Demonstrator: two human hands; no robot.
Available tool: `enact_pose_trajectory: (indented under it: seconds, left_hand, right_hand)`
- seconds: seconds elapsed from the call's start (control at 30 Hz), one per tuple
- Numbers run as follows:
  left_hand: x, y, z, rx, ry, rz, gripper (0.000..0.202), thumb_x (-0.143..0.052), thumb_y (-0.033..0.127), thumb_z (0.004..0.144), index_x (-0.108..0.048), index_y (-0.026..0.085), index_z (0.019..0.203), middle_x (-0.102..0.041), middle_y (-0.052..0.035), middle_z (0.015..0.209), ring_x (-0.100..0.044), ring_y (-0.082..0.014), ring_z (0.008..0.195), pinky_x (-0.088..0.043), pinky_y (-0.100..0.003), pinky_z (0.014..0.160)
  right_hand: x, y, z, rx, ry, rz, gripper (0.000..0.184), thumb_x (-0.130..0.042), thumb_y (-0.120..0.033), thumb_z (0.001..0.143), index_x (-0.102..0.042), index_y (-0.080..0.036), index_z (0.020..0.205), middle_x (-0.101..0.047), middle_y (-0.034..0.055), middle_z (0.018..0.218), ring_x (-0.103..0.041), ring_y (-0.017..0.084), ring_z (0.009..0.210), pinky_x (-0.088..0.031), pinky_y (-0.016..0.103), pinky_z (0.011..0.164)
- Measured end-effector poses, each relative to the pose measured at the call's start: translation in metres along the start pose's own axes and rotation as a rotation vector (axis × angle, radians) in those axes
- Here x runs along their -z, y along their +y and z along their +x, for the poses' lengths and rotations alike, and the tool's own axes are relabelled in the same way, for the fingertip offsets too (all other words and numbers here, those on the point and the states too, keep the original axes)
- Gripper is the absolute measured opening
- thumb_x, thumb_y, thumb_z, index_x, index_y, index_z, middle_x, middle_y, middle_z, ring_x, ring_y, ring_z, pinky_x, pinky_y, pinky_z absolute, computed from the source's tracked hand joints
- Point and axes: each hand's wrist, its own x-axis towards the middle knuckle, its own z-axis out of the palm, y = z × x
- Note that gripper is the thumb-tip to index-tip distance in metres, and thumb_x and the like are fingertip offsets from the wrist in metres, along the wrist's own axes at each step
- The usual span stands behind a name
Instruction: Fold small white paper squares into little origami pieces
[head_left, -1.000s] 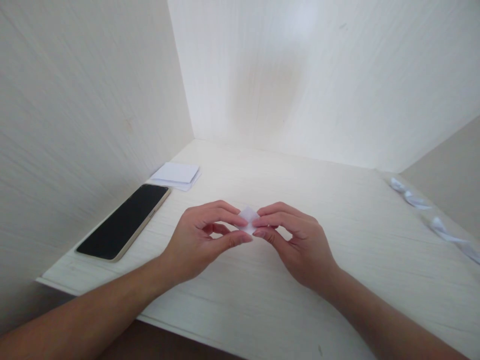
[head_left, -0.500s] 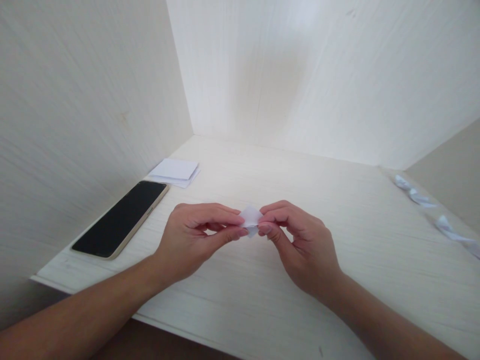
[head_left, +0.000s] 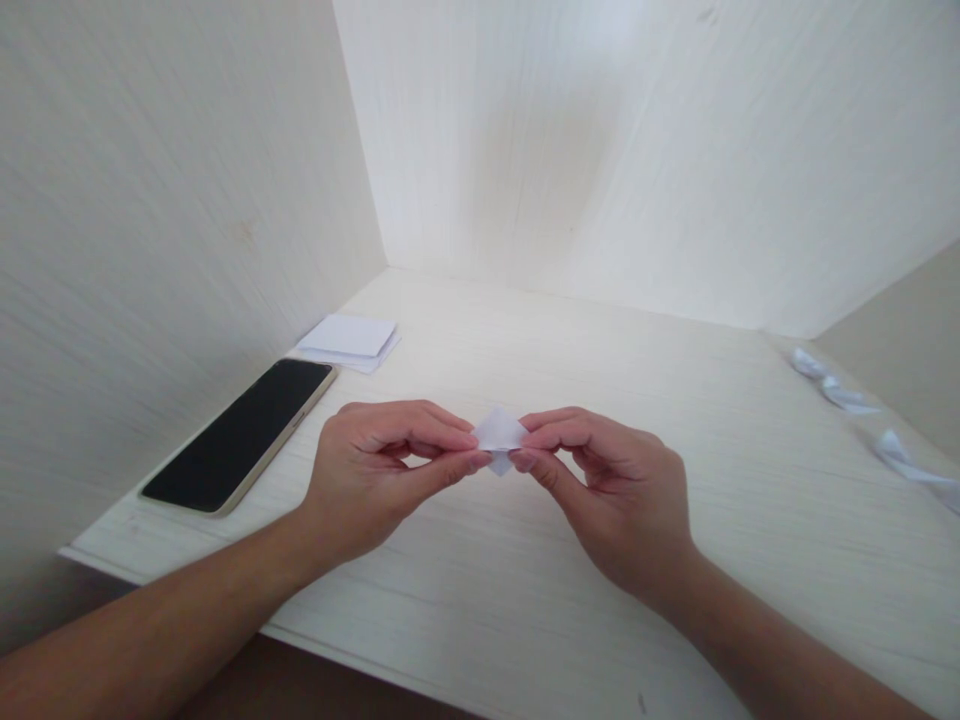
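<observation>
A small folded piece of white paper (head_left: 499, 434) is held just above the pale wooden desk (head_left: 525, 600), at the middle of the view. My left hand (head_left: 379, 475) pinches its left side between thumb and fingers. My right hand (head_left: 615, 490) pinches its right side the same way. Both hands are closed on the paper, fingertips almost touching, and most of the paper is hidden between them.
A black phone (head_left: 240, 435) lies screen up at the left by the side wall. A small stack of white paper squares (head_left: 349, 340) sits behind it. Several folded white paper pieces (head_left: 847, 395) lie along the desk's right edge. Walls close the left and back.
Both hands have stayed together on the paper, shifting slightly. The paper now shows a wider pointed shape between the fingertips.
</observation>
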Motion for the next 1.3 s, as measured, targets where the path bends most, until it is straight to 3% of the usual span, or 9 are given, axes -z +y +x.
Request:
enact_pose_trajectory:
  seconds: [0.47, 0.8, 0.97, 1.13, 1.3]
  left_hand:
    - [0.0004, 0.0044, 0.0064, 0.052, -0.028, 0.050, 0.015, -0.085, 0.007, 0.077, -0.081, 0.022, 0.079, -0.081, -0.0011, 0.086, -0.074, -0.0122, 0.072, -0.061, -0.017, 0.060]
    - [-0.0010, 0.0043, 0.0040, 0.210, -0.002, 0.001, 0.008, -0.086, 0.013, 0.079, -0.081, 0.019, 0.080, -0.081, -0.0012, 0.076, -0.073, -0.0117, 0.065, -0.058, -0.017, 0.057]
    - [-0.0041, 0.0012, 0.0043, 0.347, 0.018, -0.177, 0.009, -0.087, 0.014, 0.078, -0.080, 0.019, 0.080, -0.080, -0.0005, 0.072, -0.077, -0.0160, 0.064, -0.065, -0.021, 0.060]
    - [-0.0028, -0.0031, 0.0057, 0.414, 0.000, -0.252, 0.008, -0.087, 0.017, 0.078, -0.081, 0.020, 0.082, -0.081, -0.0013, 0.072, -0.079, -0.0184, 0.065, -0.068, -0.025, 0.061]
    - [-0.0038, -0.0021, 0.0045, 0.382, -0.020, -0.270, 0.009, -0.083, 0.012, 0.079, -0.082, 0.019, 0.084, -0.081, -0.0016, 0.079, -0.078, -0.0165, 0.069, -0.069, -0.026, 0.066]
  right_hand:
    - [0.0001, 0.0033, 0.0001, -0.171, -0.014, 0.102, 0.009, -0.077, -0.018, 0.088, -0.075, -0.024, 0.081, -0.081, 0.0011, 0.086, -0.073, 0.016, 0.076, -0.059, 0.030, 0.070]
    - [-0.0026, 0.0023, -0.0003, -0.189, 0.039, 0.052, 0.008, -0.080, -0.022, 0.087, -0.074, -0.023, 0.083, -0.079, -0.0006, 0.078, -0.072, 0.014, 0.069, -0.059, 0.026, 0.064]
    - [-0.0028, 0.0073, -0.0025, -0.221, 0.044, 0.065, 0.009, -0.082, -0.026, 0.086, -0.074, -0.023, 0.089, -0.079, 0.0016, 0.082, -0.074, 0.017, 0.073, -0.060, 0.031, 0.067]
    - [0.0008, 0.0056, -0.0006, -0.138, -0.006, -0.030, 0.011, -0.082, -0.023, 0.086, -0.077, -0.025, 0.096, -0.080, -0.0007, 0.084, -0.074, 0.017, 0.072, -0.061, 0.031, 0.068]
    - [0.0036, 0.0028, 0.0018, -0.074, -0.022, -0.166, 0.011, -0.081, -0.020, 0.087, -0.079, -0.028, 0.095, -0.082, -0.0030, 0.081, -0.074, 0.017, 0.066, -0.061, 0.030, 0.063]
